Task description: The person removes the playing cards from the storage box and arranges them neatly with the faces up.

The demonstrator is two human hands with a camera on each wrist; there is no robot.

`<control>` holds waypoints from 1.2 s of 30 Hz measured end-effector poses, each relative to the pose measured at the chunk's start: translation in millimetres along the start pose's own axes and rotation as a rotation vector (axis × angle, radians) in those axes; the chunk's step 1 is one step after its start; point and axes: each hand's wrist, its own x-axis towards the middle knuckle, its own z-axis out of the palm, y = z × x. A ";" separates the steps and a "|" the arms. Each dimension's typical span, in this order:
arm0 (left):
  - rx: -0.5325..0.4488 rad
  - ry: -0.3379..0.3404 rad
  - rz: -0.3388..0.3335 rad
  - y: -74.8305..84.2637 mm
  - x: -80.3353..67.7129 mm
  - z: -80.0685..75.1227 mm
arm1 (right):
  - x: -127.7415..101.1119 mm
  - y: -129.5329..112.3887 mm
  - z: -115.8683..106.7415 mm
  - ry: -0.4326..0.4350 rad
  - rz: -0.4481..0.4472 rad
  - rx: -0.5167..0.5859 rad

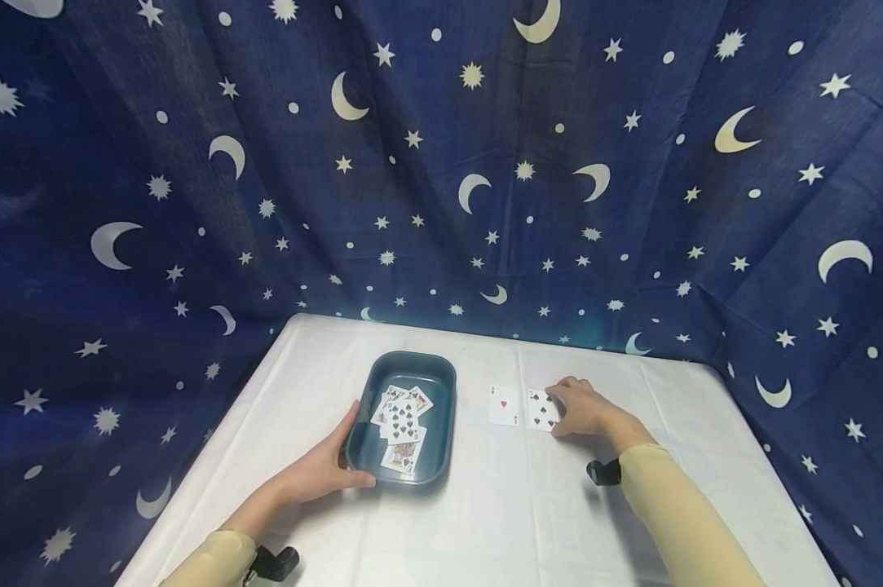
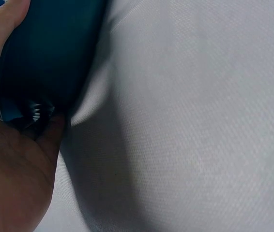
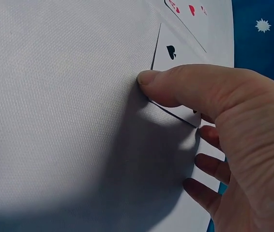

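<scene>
A dark teal plastic tray (image 1: 439,432) stands on the table with several loose playing cards (image 1: 402,421) lying face up inside it, a ten of spades on top. My left hand (image 1: 316,469) grips the tray's near left corner, fingers along the left side and thumb at the near side. On the right, my right hand (image 1: 586,409) holds a five of spades (image 1: 540,412) by its right edge, thumb at the near corner. An ace of hearts (image 1: 503,406) lies face up just left of that card. In the right wrist view, the thumb covers part of the five of spades (image 3: 168,58).
A white cloth (image 1: 478,522) covers the table. Behind and at both sides hangs a dark blue curtain (image 1: 426,204) with moons and stars. Black wrist straps with camera mounts (image 1: 275,562) sit at both wrists.
</scene>
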 end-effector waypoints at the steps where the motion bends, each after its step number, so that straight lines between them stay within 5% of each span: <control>1: 0.001 0.000 0.000 0.2 -0.1 0.0 | 0.1 0.1 -0.2 0.000 0.001 0.000; 36: 0.000 -0.003 0.012 1.4 -1.1 -1.3 | 3.5 3.4 1.0 -0.022 0.002 -0.005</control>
